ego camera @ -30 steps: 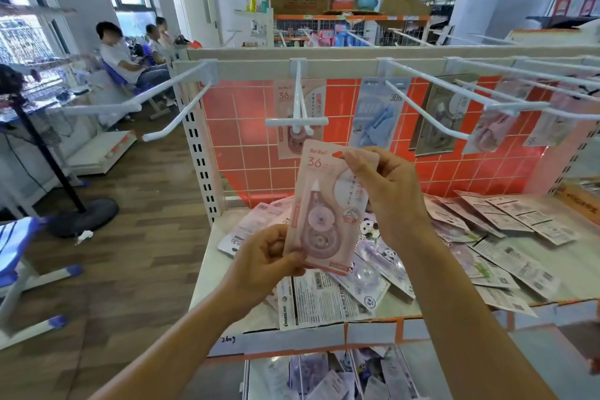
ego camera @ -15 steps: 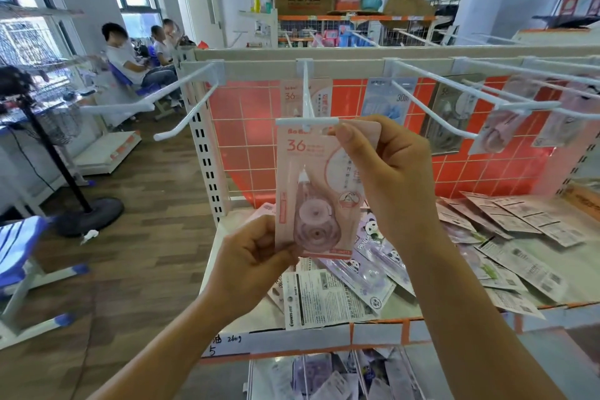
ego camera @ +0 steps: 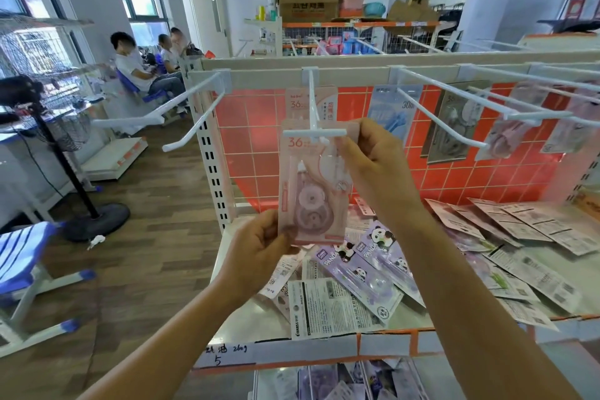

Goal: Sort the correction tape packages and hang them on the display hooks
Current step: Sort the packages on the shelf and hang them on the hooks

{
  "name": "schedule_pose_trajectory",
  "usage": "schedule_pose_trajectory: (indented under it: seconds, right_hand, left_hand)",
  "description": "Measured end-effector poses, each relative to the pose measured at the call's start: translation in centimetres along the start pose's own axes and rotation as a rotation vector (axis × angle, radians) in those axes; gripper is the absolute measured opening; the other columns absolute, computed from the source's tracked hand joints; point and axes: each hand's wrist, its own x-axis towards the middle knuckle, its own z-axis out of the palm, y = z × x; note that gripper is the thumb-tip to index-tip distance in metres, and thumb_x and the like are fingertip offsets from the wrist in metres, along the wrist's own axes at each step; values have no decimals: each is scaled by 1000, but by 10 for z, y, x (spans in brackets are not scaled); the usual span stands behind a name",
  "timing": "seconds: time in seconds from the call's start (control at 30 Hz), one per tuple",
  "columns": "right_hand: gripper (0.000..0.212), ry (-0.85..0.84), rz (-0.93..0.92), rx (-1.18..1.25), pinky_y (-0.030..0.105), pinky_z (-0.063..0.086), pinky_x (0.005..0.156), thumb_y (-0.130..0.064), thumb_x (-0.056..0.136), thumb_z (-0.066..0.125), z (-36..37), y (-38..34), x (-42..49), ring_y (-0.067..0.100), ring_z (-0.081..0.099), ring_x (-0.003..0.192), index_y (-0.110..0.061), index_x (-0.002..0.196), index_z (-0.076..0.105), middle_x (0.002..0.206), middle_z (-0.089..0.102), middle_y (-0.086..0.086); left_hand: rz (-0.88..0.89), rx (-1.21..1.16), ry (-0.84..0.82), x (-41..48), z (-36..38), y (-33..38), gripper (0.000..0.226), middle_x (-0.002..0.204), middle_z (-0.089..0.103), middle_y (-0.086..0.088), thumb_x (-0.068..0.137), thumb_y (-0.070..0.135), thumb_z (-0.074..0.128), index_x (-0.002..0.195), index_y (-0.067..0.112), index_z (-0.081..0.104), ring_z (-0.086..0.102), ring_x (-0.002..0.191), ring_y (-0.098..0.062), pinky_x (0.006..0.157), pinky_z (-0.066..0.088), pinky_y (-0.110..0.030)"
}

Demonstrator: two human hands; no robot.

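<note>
I hold a pink correction tape package (ego camera: 311, 191) upright in front of the middle white display hook (ego camera: 313, 131). My left hand (ego camera: 259, 247) pinches its bottom left corner. My right hand (ego camera: 370, 162) pinches its top right edge, level with the hook's crossbar tip. The package top sits right at that tip. A matching pink package (ego camera: 310, 104) hangs further back on the same hook. Many more packages lie loose on the shelf (ego camera: 246, 318), among them purple panda ones (ego camera: 360, 266).
Hooks to the right carry a blue package (ego camera: 394, 113), a grey one (ego camera: 454, 126) and pink ones (ego camera: 506, 136). Two bare hooks (ego camera: 191, 126) jut out at the left. A fan stand (ego camera: 94, 217) and a blue-striped chair (ego camera: 22, 256) stand on the wooden floor; people sit far back.
Both hands raised the pink package from over the shelf up to the tip of the middle hook, turning it upright.
</note>
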Motion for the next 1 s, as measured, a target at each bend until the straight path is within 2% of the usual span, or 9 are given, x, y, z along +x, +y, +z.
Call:
schedule_pose_trajectory:
  seconds: [0.17, 0.33, 0.47, 0.57, 0.63, 0.77, 0.83, 0.9, 1.0]
  right_hand:
    - [20, 181, 58, -163, 32, 50, 66, -26, 90, 60, 15, 36, 58, 15, 59, 73, -7, 92, 66, 80, 65, 0]
    - [24, 263, 101, -368, 35, 46, 69, -30, 89, 58, 27, 53, 110, 18, 56, 77, -9, 86, 68, 85, 68, 8]
    - [26, 266, 124, -427, 24, 36, 70, -32, 91, 57, 29, 58, 122, 21, 61, 91, -9, 97, 68, 99, 70, 7]
    - [26, 292, 118, -325, 27, 44, 74, -30, 91, 59, 30, 65, 113, 21, 61, 89, -7, 101, 64, 99, 68, 8]
    - [25, 285, 134, -282, 30, 46, 72, -29, 92, 59, 31, 76, 93, 19, 57, 81, -6, 102, 59, 94, 64, 7]
    - [14, 59, 256, -404, 41, 48, 69, -16, 92, 55, 33, 116, 36, 23, 55, 74, -2, 92, 57, 87, 63, 16]
    - [20, -168, 365, -523, 37, 47, 71, -8, 88, 54, 32, 135, 11, 25, 58, 83, 1, 106, 59, 101, 65, 17]
    - [44, -330, 488, -569, 27, 42, 73, -4, 84, 56, 30, 148, -9, 22, 56, 96, -6, 128, 49, 119, 60, 11]
    - [48, -450, 530, -575, 30, 44, 67, -3, 85, 50, 28, 156, -26, 24, 58, 88, -9, 131, 44, 110, 63, 12]
  left_hand:
    - [-113, 153, 39, 58, -3, -9, 20, 97, 71, -5, 100, 15, 44, 100, 8, 63, 70, 88, -20, 75, 59, -30]
    - [-231, 227, 88, 113, 3, -13, 25, 92, 68, 5, 102, 25, 42, 111, 13, 61, 68, 86, -17, 67, 56, -26]
    - [-300, 197, 106, 123, 7, -25, 26, 95, 69, -7, 102, 25, 41, 107, 9, 61, 67, 90, -22, 78, 55, -32]
    - [-271, 485, 105, 121, 6, -40, 28, 91, 69, -6, 100, 22, 42, 99, 7, 66, 66, 84, -23, 80, 57, -37]
    - [-225, 734, 59, 111, 6, -48, 26, 97, 66, -5, 98, 21, 45, 107, 7, 65, 61, 89, -23, 86, 51, -33]
    - [-137, 942, -213, 79, 15, -67, 36, 121, 64, -8, 97, 28, 50, 125, 7, 56, 63, 103, -20, 87, 50, -24]
    - [-175, 1012, -302, 66, 23, -80, 46, 112, 69, -8, 96, 46, 46, 119, 8, 60, 67, 88, -18, 78, 53, -25]
    - [-225, 1060, -335, 58, 30, -90, 54, 94, 72, -7, 92, 59, 43, 101, 11, 67, 66, 74, -17, 66, 54, -26]
    - [-209, 1145, -300, 51, 40, -99, 54, 98, 67, -6, 86, 64, 49, 94, 14, 68, 60, 87, -20, 74, 54, -35]
